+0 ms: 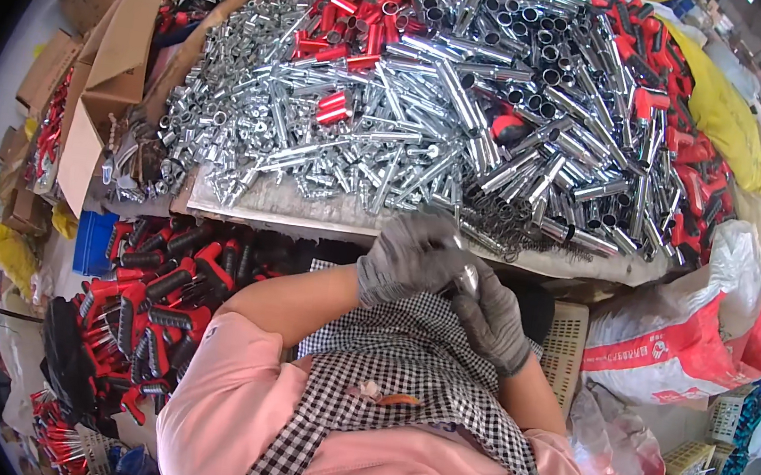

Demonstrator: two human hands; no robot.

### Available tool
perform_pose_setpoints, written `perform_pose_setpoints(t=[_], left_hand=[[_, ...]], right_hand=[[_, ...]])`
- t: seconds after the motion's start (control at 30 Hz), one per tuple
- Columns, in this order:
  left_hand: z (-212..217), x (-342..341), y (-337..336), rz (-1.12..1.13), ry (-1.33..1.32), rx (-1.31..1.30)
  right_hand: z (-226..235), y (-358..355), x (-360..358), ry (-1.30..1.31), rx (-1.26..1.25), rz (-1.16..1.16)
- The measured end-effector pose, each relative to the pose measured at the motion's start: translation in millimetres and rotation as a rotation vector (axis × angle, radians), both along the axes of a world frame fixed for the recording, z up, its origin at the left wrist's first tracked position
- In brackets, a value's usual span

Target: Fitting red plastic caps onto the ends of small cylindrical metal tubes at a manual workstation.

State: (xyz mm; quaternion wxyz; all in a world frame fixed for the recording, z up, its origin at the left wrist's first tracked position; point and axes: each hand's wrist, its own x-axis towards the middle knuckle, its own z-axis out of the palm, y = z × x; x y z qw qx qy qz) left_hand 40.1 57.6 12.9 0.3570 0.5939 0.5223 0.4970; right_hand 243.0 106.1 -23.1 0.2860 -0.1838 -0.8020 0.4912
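Note:
Both my hands wear grey gloves and meet in front of my checked apron, just off the bench's front edge. My right hand (pixel 492 322) is closed around a shiny chrome metal piece (pixel 468 279), whose end shows above the fingers. Close beside it, my left hand (pixel 406 258) is curled at the top of that piece. Its fingers are blurred, and what they pinch is hidden. Beyond my hands lie a heap of chrome tubes (pixel 591 145), small silver metal fittings (pixel 255 99) and dark coil springs (pixel 505 229).
Red plastic parts (pixel 345 24) lie among the metal. Red-and-black handled tools (pixel 158 305) are piled at my left, below a cardboard box (pixel 117 63). A red-and-white sack (pixel 681 346) stands at the right, near a cream plastic crate (pixel 564 345). A yellow bag (pixel 723 113) lies farther back.

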Motion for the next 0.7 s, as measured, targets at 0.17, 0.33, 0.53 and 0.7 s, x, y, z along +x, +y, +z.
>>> perform_pose_setpoints(t=[0.17, 0.33, 0.53, 0.7], left_hand=[[6.3, -18.1, 23.4, -0.008, -0.053, 0.022], [24.6, -36.2, 59.3, -0.211, 0.398, 0.179], [26.8, -79.5, 159.3, 0.267, 0.997, -0.11], [-4.4, -102.7, 215.0, 0.298, 1.207, -0.212]], right_hand=[[12.5, 17.0, 4.6, -0.072, -0.107, -0.027], [-3.4, 18.3, -16.4, 0.311, -0.223, -0.048], [12.2, 24.1, 1.5, 0.344, -0.607, -0.121], [16.6, 39.4, 8.8, 0.139, -0.302, -0.224]])
